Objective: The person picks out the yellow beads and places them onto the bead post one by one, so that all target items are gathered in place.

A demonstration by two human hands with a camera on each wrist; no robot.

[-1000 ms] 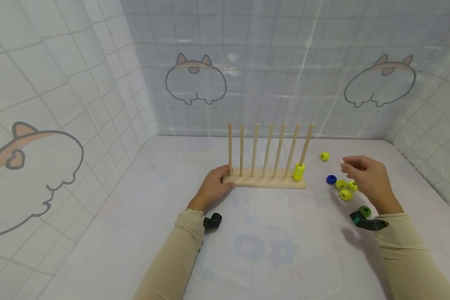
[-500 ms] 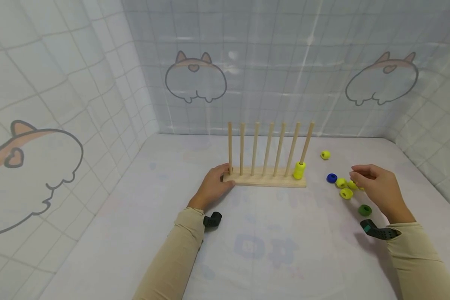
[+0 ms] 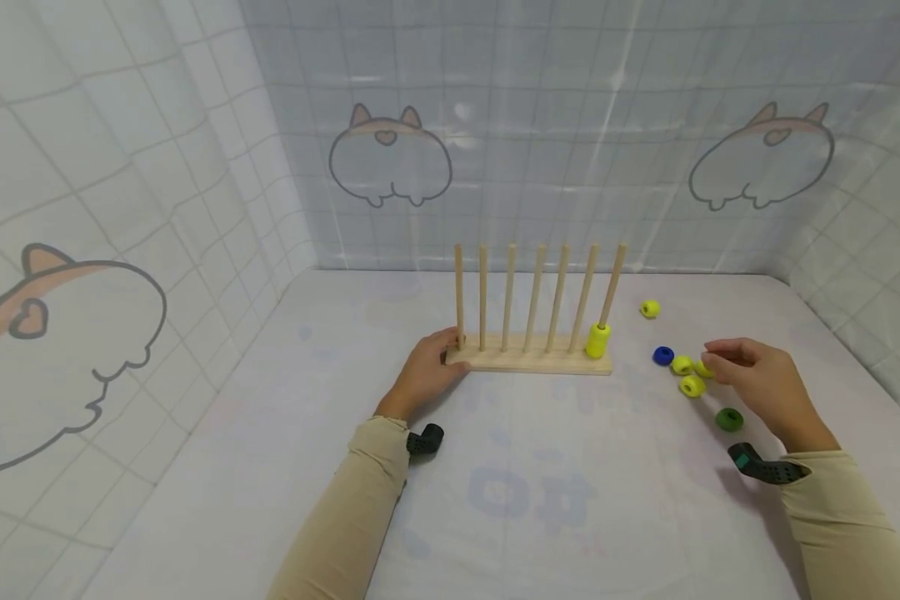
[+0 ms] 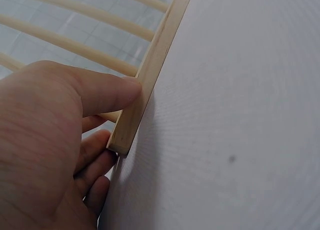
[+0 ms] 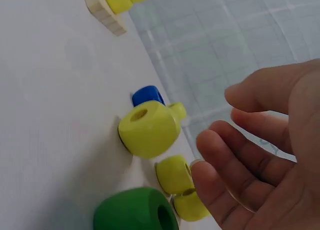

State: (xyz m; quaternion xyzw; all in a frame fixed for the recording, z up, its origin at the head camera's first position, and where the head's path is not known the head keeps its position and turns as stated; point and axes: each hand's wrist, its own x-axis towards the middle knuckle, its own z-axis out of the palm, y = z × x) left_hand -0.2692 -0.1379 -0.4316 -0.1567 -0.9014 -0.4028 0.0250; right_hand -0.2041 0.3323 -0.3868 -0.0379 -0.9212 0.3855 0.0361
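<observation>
My left hand (image 3: 426, 371) grips the left end of a wooden peg rack (image 3: 521, 360). In the left wrist view its thumb (image 4: 117, 92) presses on the front of the base, with the other fingers behind the end. Seven-odd detail aside, several upright pegs stand on the rack; yellow beads (image 3: 597, 342) are stacked on the rightmost. My right hand (image 3: 765, 383) hovers by the loose beads, fingers loosely bent, nothing between thumb and fingertips in the right wrist view. Nearest it lie yellow beads (image 3: 692, 386), a blue bead (image 3: 663, 356) and a green bead (image 3: 729, 419).
Another yellow bead (image 3: 649, 309) lies farther back, right of the rack. A pale patterned cloth (image 3: 510, 492) covers the table. Hanging sheets with a grid print (image 3: 540, 150) enclose the back and both sides.
My right hand has moved right and slightly nearer to me, lower over the beads, uncovering the green bead. The left hand and the rack have stayed in place.
</observation>
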